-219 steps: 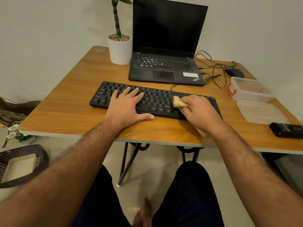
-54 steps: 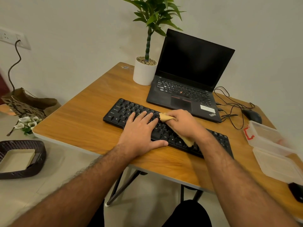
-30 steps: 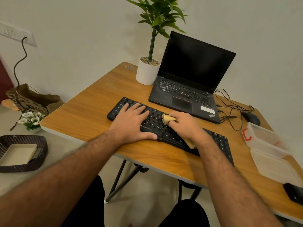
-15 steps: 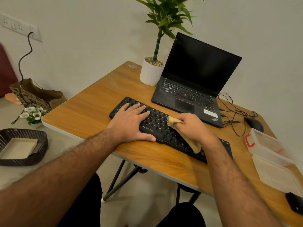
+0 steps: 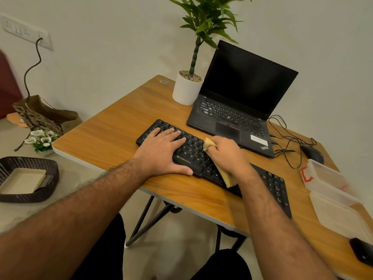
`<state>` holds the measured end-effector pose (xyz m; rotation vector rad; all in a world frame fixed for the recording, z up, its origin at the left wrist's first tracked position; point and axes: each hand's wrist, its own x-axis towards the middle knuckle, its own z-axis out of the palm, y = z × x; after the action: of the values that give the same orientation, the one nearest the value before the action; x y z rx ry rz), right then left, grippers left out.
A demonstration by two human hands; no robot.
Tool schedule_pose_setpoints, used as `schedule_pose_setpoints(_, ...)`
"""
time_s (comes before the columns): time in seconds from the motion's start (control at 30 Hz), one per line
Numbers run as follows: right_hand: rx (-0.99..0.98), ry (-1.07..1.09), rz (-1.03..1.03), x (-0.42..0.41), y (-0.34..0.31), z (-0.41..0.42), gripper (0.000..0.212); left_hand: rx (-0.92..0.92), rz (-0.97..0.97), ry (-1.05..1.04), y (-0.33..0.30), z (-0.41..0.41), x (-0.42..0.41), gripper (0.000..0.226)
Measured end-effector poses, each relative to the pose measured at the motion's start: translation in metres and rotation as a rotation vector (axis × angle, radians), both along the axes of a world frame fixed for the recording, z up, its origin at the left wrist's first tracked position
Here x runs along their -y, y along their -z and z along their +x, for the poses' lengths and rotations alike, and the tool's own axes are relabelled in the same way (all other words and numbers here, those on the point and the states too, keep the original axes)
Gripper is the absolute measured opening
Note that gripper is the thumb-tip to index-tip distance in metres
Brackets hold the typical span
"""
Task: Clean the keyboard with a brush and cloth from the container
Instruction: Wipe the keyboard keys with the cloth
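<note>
A black keyboard [image 5: 191, 152] lies across the wooden table [image 5: 113, 142]. My left hand [image 5: 163, 152] rests flat on its left half, fingers spread, thumb along the front edge. My right hand [image 5: 226, 152] grips a folded yellow cloth [image 5: 227, 176] and presses it on the middle keys; one cloth end sticks out past the fingers, the other trails under the wrist. A clear plastic container [image 5: 331, 178] with a red latch stands open at the right, its lid [image 5: 341, 217] beside it. No brush is in view.
An open black laptop [image 5: 238, 110] and a white potted plant [image 5: 186, 89] stand behind the keyboard. Cables and a black mouse [image 5: 311, 153] lie right of the laptop. A dark device [image 5: 362, 253] sits at the table's right front. A woven basket [image 5: 28, 178] is on the floor, left.
My right hand has wiped the cloth from the keyboard's right part to its middle and keeps small strokes there. My left hand slid toward the left end. The view has turned left.
</note>
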<state>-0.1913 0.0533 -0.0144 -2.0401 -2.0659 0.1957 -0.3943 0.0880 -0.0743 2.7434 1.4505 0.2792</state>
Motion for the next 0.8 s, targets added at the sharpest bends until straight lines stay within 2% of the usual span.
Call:
schedule_pose_setpoints(0.1,0.022,-0.062,0.048,0.006,0.009,-0.012,0.016,-0.004,0.011,-0.013,0.002,0.001,0.0,0.128)
schedule_pose_setpoints(0.23,-0.072,-0.114,-0.159,0.012,-0.004,-0.001,0.018,-0.01,0.001,-0.018,0.001,0.001,0.0,0.13)
schedule_pose_setpoints(0.33,-0.01,-0.017,-0.066,0.005,-0.005,0.002,0.022,-0.023,0.013,-0.033,0.002,0.005,0.001,0.131)
schedule_pose_setpoints(0.43,0.071,-0.034,0.036,0.005,0.006,-0.01,0.018,-0.036,0.025,-0.056,0.005,0.01,0.004,0.129)
schedule_pose_setpoints(0.53,0.002,-0.121,-0.049,0.012,0.005,-0.009,0.014,-0.035,0.019,-0.061,0.005,0.01,0.003,0.128)
schedule_pose_setpoints(0.63,-0.08,-0.113,-0.151,0.014,-0.004,0.003,0.015,-0.028,0.022,-0.061,0.005,0.01,0.004,0.127)
schedule_pose_setpoints(0.8,0.007,-0.113,-0.029,0.013,0.009,-0.008,0.01,-0.019,0.035,-0.067,0.007,0.01,0.003,0.13)
